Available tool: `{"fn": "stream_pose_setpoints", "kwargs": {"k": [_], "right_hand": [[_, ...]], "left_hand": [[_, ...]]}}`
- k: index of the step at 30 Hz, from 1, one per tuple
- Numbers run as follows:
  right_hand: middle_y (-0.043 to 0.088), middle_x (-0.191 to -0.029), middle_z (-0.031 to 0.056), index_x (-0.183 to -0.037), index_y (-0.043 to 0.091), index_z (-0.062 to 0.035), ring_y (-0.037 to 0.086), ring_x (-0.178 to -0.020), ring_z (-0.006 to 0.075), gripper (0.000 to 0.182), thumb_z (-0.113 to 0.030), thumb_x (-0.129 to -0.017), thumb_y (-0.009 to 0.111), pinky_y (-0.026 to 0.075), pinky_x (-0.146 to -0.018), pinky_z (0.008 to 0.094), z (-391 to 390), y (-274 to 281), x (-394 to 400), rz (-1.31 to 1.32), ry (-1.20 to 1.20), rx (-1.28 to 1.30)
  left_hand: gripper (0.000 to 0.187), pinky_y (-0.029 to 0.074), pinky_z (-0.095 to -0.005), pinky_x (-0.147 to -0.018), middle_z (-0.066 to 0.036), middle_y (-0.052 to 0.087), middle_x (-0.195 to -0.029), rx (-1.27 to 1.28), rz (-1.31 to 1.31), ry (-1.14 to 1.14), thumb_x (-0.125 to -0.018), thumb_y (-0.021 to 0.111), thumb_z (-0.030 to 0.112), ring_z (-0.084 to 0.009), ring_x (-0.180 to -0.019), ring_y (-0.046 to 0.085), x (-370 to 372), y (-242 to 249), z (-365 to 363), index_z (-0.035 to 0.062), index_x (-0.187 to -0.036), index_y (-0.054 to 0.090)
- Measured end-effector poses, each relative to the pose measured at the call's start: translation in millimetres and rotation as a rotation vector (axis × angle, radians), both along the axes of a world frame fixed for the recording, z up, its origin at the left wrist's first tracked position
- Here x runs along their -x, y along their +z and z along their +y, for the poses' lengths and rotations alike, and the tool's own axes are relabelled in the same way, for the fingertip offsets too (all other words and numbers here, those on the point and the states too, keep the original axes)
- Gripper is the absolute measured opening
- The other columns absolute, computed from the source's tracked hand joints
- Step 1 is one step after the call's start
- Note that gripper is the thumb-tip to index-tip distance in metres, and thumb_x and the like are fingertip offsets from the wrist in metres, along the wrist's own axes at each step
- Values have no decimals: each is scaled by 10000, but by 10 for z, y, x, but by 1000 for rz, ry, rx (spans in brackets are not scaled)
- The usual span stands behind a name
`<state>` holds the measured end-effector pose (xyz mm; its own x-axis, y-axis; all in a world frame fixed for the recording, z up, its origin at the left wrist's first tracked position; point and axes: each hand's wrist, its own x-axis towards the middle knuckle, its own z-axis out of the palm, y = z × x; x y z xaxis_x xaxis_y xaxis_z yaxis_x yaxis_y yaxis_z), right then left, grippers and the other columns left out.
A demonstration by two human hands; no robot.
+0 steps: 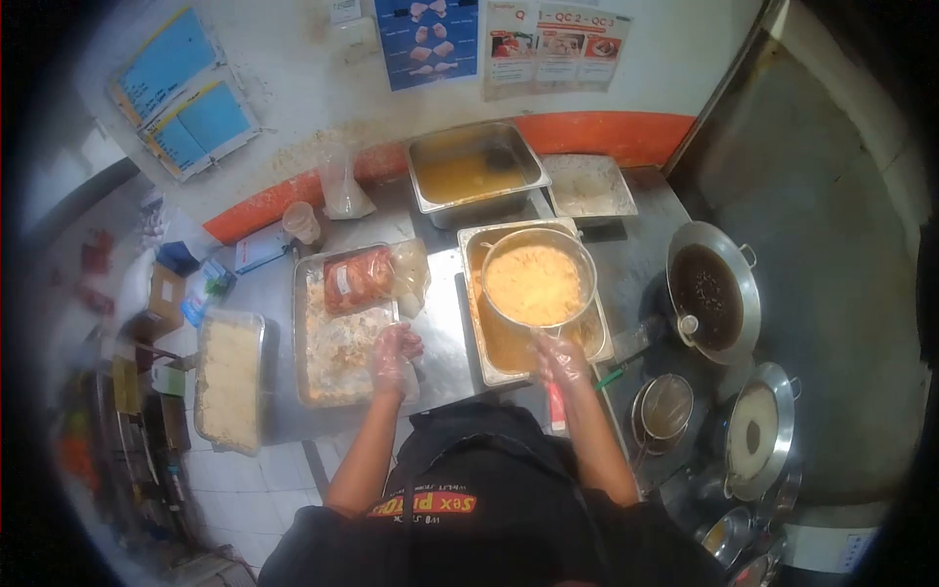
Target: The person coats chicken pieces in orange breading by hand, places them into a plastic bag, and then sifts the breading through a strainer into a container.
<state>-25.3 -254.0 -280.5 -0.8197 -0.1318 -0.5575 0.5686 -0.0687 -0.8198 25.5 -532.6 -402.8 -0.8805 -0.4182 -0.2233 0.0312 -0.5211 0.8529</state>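
Observation:
My right hand, in a clear plastic glove, is closed round the handle of a round strainer. A pale yellow, lumpy food fills the strainer. It is above a deep metal pan with orange-brown liquid inside. My left hand, also gloved, hovers by the right edge of a flour-dusted tray, fingers loosely curled and apart with nothing visible in them. In that tray lies a clear plastic bag of red, raw-looking meat.
Behind stands a pan of yellowish liquid beside a white-dusted tray. At left is a pan of pale crumbs or flour. To the right sit a wok of dark oil, a second wok and small strainers.

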Motion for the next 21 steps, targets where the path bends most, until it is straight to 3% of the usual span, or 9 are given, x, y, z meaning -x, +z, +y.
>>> {"fn": "stream_pose_setpoints", "kwargs": {"k": [6,9,11,14,17,21], "right_hand": [[475,-582,-33,-823,592,-75,410,-416,62,216,-277,-885,635,300,-355,210,-60,108,57,72,3,-115],[493,-608,-27,-819,599,-67,440,-455,67,247,-301,-869,661,313,-368,209,63,71,48,15,38,-27],[498,-611,-28,-808,600,-59,441,-464,66,280,-324,-858,677,331,-388,208,71,223,-16,-42,73,-99],[428,-477,-14,-774,573,-50,395,-340,91,328,-352,-867,659,308,-307,250,-6,-139,172,70,33,-55],[426,-481,-17,-771,564,-58,386,-348,87,328,-356,-861,666,321,-327,250,116,263,2,-53,76,-177],[432,-505,-32,-805,594,-35,366,-350,77,314,-334,-856,673,286,-323,236,-1,-62,156,-2,-11,-77]], "left_hand": [[390,514,-311,-674,-97,610,-817,19,8,-41,-956,499,363,-191,-715,606,127,88,36,-8,-1055,571],[390,511,-315,-679,-94,607,-818,30,6,-39,-955,500,365,-194,-718,604,101,134,53,-7,-1055,567],[387,508,-317,-681,-93,605,-818,52,7,-51,-956,501,363,-196,-722,603,160,118,65,-6,-1054,566],[380,506,-319,-685,-97,607,-820,-36,2,-16,-955,503,356,-199,-739,605,31,59,109,-7,-1051,564],[369,507,-319,-685,-105,610,-823,0,27,-28,-954,505,340,-200,-754,606,145,123,60,-10,-1055,563],[377,509,-319,-691,-109,615,-821,-2,5,-17,-951,512,339,-199,-738,607,82,119,124,-15,-1070,564]]}}
